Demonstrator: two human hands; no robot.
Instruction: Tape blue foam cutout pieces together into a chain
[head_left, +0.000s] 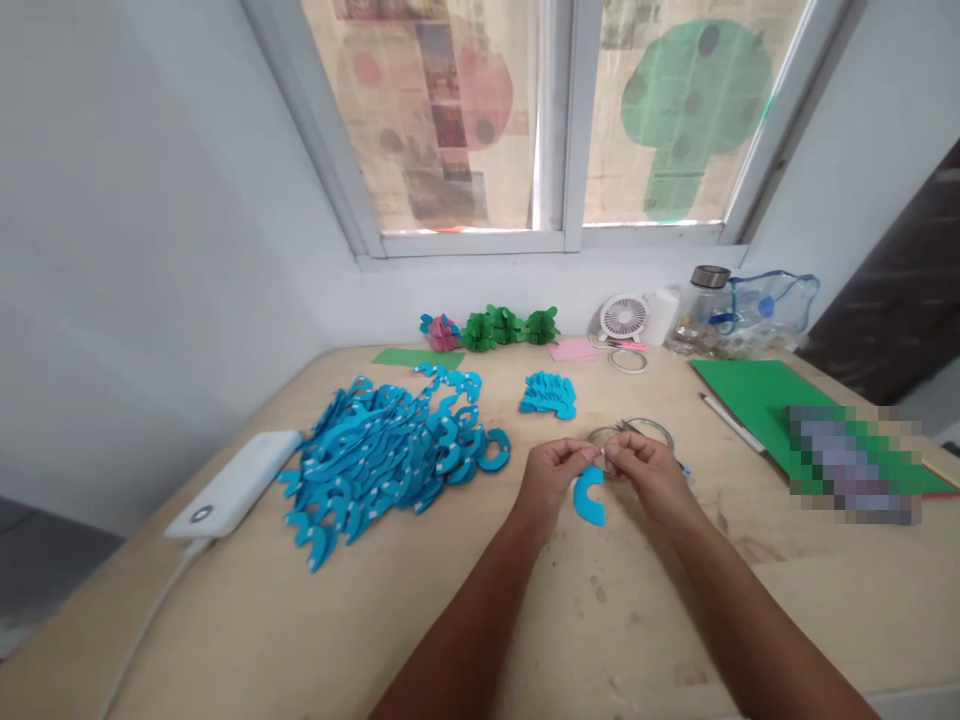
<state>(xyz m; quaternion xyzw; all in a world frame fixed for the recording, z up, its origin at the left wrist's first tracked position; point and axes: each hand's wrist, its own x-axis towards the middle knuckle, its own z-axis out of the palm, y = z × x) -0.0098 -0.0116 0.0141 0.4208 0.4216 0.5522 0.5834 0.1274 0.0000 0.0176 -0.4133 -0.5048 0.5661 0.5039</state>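
Observation:
My left hand (556,472) and my right hand (651,474) meet above the middle of the table, thumbs and forefingers pinched close together. A tiny white bit (602,451) shows between the fingertips, too small to name. Just below them is a blue C-shaped foam or paper piece (589,502); whether the left fingers touch its upper end I cannot tell. Behind the right hand lie metal scissors (624,427) and a ring-shaped coil (656,428), partly hidden by the fingers. Left of my hands spreads a big heap of similar blue curved pieces (382,450), many with small white patches.
A smaller blue cluster (549,395) lies beyond my hands. At the left edge sits a white power bank (236,485) with a cable. Folded green shapes (504,325), a small fan (623,317) and a glass bottle (701,305) line the wall. Green sheets (757,400) and a pen (731,423) lie right.

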